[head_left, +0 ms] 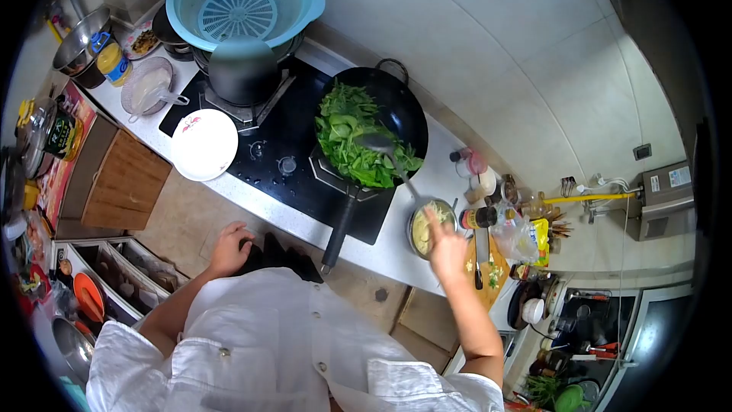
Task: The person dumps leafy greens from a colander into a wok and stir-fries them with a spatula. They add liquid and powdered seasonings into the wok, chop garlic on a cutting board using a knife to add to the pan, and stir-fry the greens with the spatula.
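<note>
My right hand is wrapped round the handle of a metal spatula. The spatula's head rests among leafy greens piled in a black wok on the stove. Below that hand, partly covered by it, is a metal bowl of pale yellowish food. The wok's long black handle points toward me, with neither hand on it. My left hand hangs low by my dark trousers, away from the counter, its fingers loosely bent and apart with nothing visible in them.
A blue colander sits over a dark pot on the left burner. A white plate stands at the counter's front edge. On the right, a knife lies on a cutting board with chopped bits, beside several bottles and jars.
</note>
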